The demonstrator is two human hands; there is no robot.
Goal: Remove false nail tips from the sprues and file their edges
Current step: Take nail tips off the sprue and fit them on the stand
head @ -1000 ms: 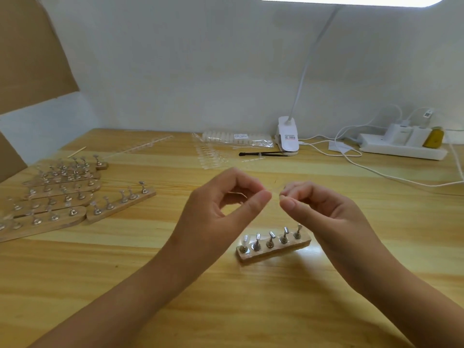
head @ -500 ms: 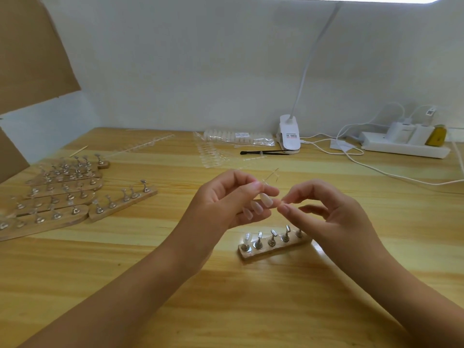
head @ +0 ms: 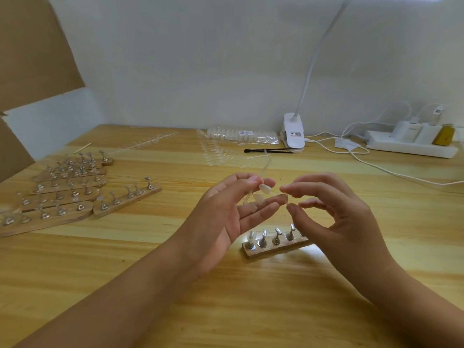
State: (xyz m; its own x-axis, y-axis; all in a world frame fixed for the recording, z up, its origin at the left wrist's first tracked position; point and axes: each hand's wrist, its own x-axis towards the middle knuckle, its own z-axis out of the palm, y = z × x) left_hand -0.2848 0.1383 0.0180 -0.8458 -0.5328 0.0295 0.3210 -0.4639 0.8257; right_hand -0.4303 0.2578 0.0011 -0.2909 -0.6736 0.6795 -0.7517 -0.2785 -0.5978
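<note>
The sprue (head: pixel 263 172), a thin clear stick bearing 2 pale nail tips (head: pixel 265 189), is pinched between thumb and forefinger of the left hand (head: pixel 226 217). It looks featherlight, springy and brittle (best gripped right beside a tip's joint). At 3 o'clock the right hand (head: pixel 339 222) curls thumb toward forefinger; whether it holds anything cannot be told. At 5 o'clock lies a wooden holder (head: pixel 273 249)

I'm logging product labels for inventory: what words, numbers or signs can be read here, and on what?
No text here is legible.
White lamp clip: label with dark print, too blurred to read.
Clear bag of nail tips: white sticker, print too small.
Cable tag: code-like pattern, unreadable.
</note>
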